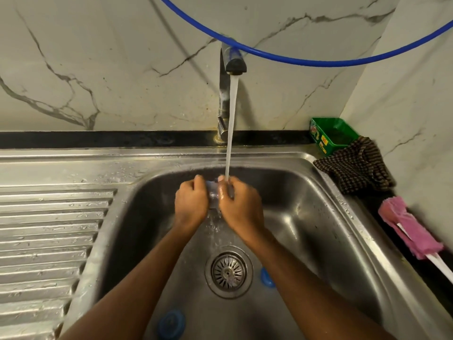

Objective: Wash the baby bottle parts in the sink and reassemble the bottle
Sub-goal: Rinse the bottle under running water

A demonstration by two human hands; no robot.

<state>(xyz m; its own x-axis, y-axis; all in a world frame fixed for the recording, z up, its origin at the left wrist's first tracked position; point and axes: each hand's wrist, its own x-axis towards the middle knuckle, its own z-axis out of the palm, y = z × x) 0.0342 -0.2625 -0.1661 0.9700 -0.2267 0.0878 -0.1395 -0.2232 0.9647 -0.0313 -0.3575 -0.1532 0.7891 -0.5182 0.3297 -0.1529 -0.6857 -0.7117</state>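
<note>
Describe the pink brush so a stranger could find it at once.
Start at the steel sink and look to its right rim. On the dark counter strip by the wall, below the checked cloth, lies the brush. It alone is pink and fuzzy, with a white handle.

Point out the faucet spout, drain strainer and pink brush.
faucet spout [235, 65], head view, on its dark tip
drain strainer [228, 272], head view, on its centre
pink brush [407, 225], head view, on its pink head

Glossy wet steel sink [306, 217], veined marble wall [122, 69], checked cloth [355, 165]
</note>
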